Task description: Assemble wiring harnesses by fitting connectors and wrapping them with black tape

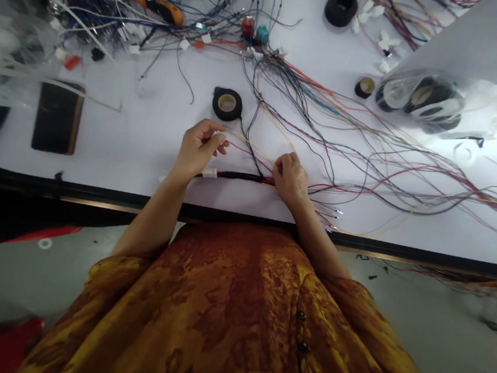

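Inspection at the front of the white worktop (116, 138). The left hand (197, 149) has its grip closed, thumb and fingertips pinching a pale yellow wire (252, 147). The right hand (290, 180) has its grip closed on the same wire, close to the end of a black-wrapped wire harness (236, 176). The harness lies flat along the front edge, just below both hands, with a white plug (209, 173) at its left end. Its loose red, black and yellow leads fan out to the right, and several bare-tipped ends (331, 213) reach the worktop's dark front edge (98, 195).

Both forearms cross that edge, so the hands have little room toward the body. Bare white surface lies to the left of the left hand, up to a dark phone (57, 116). A roll of black tape (227, 103) sits just above the left hand. Further up lie tangled wires (326, 112), a smaller tape roll (365, 87), a black tape ring (340, 7) and an orange-handled tool (164, 9). A clear plastic bag (419, 100) holding tape rolls overhangs the upper right.

Small white tags (183, 44) on the wires are too small to read. No brand can be made out.
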The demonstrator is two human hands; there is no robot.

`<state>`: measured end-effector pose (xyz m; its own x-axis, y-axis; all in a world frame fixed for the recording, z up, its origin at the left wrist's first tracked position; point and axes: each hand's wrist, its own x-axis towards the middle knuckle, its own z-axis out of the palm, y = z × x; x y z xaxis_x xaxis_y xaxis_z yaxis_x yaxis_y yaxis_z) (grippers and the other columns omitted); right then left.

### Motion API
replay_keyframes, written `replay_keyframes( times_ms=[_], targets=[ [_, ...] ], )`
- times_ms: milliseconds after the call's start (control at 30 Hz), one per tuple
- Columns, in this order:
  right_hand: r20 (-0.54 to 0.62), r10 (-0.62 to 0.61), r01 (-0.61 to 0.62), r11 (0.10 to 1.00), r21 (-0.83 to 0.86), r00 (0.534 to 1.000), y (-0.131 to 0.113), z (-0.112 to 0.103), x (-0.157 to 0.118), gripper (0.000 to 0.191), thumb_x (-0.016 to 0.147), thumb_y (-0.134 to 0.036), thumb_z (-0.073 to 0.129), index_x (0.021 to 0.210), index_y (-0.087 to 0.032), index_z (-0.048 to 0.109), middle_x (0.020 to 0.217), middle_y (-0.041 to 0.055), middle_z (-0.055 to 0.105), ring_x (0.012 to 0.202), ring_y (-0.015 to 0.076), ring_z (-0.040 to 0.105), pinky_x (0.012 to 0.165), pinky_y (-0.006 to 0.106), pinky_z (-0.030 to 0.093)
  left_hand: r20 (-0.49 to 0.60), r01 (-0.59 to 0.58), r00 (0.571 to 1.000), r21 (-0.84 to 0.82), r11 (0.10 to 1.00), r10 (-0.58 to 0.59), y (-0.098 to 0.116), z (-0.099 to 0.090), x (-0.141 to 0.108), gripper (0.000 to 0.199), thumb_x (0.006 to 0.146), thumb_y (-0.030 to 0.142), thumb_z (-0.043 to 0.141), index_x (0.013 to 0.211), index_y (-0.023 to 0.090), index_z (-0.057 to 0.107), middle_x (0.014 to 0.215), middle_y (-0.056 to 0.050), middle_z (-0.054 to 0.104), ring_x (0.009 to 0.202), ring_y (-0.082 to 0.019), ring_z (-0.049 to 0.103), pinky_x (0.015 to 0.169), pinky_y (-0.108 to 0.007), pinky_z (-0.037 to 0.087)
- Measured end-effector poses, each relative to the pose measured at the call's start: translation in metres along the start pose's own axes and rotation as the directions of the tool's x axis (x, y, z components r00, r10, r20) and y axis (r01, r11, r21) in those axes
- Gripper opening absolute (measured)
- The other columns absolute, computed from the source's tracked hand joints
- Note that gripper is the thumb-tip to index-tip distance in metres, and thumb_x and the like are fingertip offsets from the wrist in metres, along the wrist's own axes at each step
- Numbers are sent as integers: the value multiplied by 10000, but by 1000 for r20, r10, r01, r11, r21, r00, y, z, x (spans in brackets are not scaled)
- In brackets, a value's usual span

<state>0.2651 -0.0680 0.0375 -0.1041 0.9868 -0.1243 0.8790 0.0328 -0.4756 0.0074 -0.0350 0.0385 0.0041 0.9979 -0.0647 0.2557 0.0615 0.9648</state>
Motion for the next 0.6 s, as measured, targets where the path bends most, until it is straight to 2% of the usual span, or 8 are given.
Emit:
replay_keyframes(
  times_ms=[67,133,233,300,367,433,500,600],
  targets=[
    [21,-62,63,998,-23,998,-5,-1,4,170,914,-212,522,1030,-175,641,1053,135,658,915,246,595,775,361,485,33,43,998,18,999,-44,-5,-1,0,235,932,429,621,1011,210,593,802,0,714,657,-120,677,579,-258,536],
    [56,-128,132,990,-56,990,-10,-1,8,156,914,-201,528,1013,-169,644,1017,147,672,945,264,598,820,382,496,30,38,999,122,992,-42,-5,0,-3,271,960,468,586,1028,206,583,886,-15,722,758,-161,700,663,-326,577],
    [66,-133,140,983,-116,989,-15,4,12,143,916,-150,484,912,-171,625,994,164,673,942,274,602,810,390,502,-13,-172,980,434,885,197,4,10,-19,252,973,403,589,1121,199,582,1230,-114,671,1179,-299,633,954,-491,549],
    [15,-90,91,990,-108,996,-15,9,13,136,908,-130,464,898,-173,593,1004,172,659,927,271,601,788,391,503,130,-355,931,550,756,342,9,24,-32,227,975,309,573,1174,201,585,1363,-154,601,1328,-323,527,1089,-526,461],
    [-94,-33,33,999,-3,995,-11,15,14,104,921,-157,450,898,-194,544,934,136,635,854,240,587,754,377,498,343,-460,886,564,686,312,8,38,-43,182,989,270,530,1128,204,627,1245,-143,652,1208,-302,588,1026,-494,491],
    [-245,58,-1,974,227,968,-4,19,15,105,961,-258,449,863,-230,476,789,50,564,730,188,541,686,334,479,435,-480,868,611,629,241,2,49,-49,203,1009,295,501,1054,207,678,1075,-120,679,1034,-283,625,877,-453,521],
    [-331,200,10,842,539,922,4,21,18,230,987,-420,455,832,-256,413,660,-33,434,594,140,452,573,278,419,422,-469,878,665,581,227,-5,53,-50,254,1023,335,487,1026,217,713,1002,-111,674,957,-273,614,785,-425,503],
    [-279,360,67,502,862,891,11,18,23,357,956,-583,486,823,-261,406,578,-96,256,464,96,279,453,230,277,410,-479,875,670,567,255,-12,52,-47,286,1030,352,482,1028,226,739,985,-111,673,927,-264,599,742,-404,476]
  ],
)
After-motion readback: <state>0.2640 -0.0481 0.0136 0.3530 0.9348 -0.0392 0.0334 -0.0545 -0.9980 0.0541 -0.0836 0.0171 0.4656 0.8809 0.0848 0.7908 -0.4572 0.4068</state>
